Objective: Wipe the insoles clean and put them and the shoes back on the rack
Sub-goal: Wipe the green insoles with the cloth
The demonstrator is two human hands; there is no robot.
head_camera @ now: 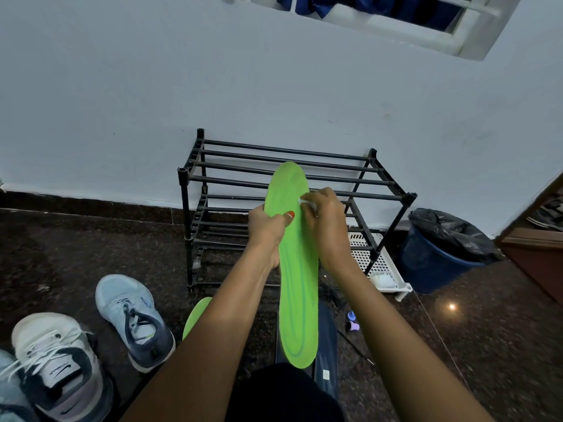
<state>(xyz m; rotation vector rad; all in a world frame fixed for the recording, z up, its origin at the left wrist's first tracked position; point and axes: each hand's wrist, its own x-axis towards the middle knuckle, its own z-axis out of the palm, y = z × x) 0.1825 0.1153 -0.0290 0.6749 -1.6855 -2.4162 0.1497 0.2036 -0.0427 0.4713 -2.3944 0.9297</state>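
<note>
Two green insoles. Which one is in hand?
The raised insole in front of the shoe rack: left hand grips it, right hand presses a white wipe on it. The other insole lies on the floor behind the left forearm.

A dark speckled stone floor [91, 245] meets a pale blue-grey wall [122, 102] along a dark skirting strip [91, 205]. High on the wall is a white window grille [396, 24] with dark blue fabric [329, 4] behind it. Where floor meets wall on the right stands a blue bin [426, 269] lined with a black bag [447, 229]. Just left of the bin, a white perforated plastic tray [377, 263] lies flat, holding a whitish wad [382, 280]. Two small purple bottles [352, 325] stand nearer the camera. Brown wooden woodwork [536, 248] borders the floor's right edge. A lamp's reflection [452, 306] glints on the floor.
</note>
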